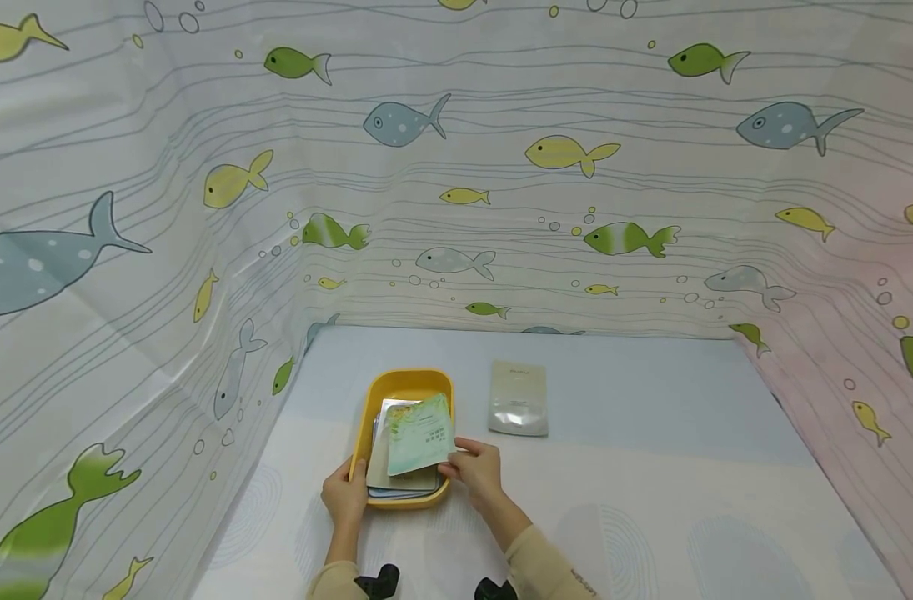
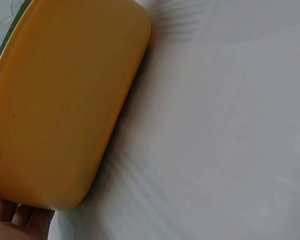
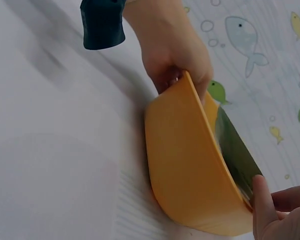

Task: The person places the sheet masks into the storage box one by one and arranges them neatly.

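Observation:
My left hand (image 1: 345, 497) grips the left side of a yellow plastic bin (image 1: 407, 383) standing on the table. In the right wrist view, that hand (image 3: 177, 55) curls over the bin's rim. With thumb and fingers, my right hand (image 1: 477, 473) pinches the lower right corner of a flat light green packet (image 1: 420, 433). It lies tilted across the other flat packets (image 1: 381, 475) stacked in the bin, covering much of them. Close to the bin's rim, the right hand (image 3: 282, 212) holds the packet's edge (image 3: 240, 150). In the left wrist view, the bin's wall (image 2: 65, 110) fills the left side.
A beige and silver packet (image 1: 518, 398) lies flat on the table (image 1: 651, 467), to the right of the bin. Fish-print curtains (image 1: 464, 225) enclose the table at the back and both sides. Black wrist mounts (image 1: 378, 582) show at the bottom edge.

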Demonstrator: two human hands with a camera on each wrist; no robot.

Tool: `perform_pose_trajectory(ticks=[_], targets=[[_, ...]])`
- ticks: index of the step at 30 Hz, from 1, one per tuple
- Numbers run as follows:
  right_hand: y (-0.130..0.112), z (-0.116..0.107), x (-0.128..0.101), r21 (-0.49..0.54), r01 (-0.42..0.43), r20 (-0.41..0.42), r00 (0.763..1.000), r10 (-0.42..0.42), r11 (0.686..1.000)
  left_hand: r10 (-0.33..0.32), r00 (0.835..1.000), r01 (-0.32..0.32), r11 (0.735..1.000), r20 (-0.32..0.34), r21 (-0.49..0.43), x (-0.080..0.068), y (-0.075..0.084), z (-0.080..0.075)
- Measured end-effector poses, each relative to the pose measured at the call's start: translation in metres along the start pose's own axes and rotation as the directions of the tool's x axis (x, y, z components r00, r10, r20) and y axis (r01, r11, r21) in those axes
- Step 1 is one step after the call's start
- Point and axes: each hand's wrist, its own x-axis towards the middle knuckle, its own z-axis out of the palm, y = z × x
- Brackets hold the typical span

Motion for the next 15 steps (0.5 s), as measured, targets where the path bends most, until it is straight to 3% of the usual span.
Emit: perform_pose_trajectory(ticks=[4, 9, 15], targets=[[0.0037, 0.0034, -0.0001, -0.033, 0.020, -0.010, 1.000, -0.020, 0.999, 0.003, 1.000, -0.003, 1.000, -0.001, 0.001, -0.0002, -0.0001, -0.0002], [0.0057, 0.0069, -0.0022, -0.172, 0.093, -0.002, 0.996, -0.094, 0.981, -0.005, 1.000, 0.005, 1.000, 0.001, 0.011, 0.0002, -0.0010, 0.0002], [0.0071, 0.0101, -0.0013, -0.384, 0.217, 0.032, 0.974, -0.223, 0.898, -0.005, 1.000, 0.005, 1.000, 0.004, 0.008, 0.0011, -0.0030, 0.0009]])
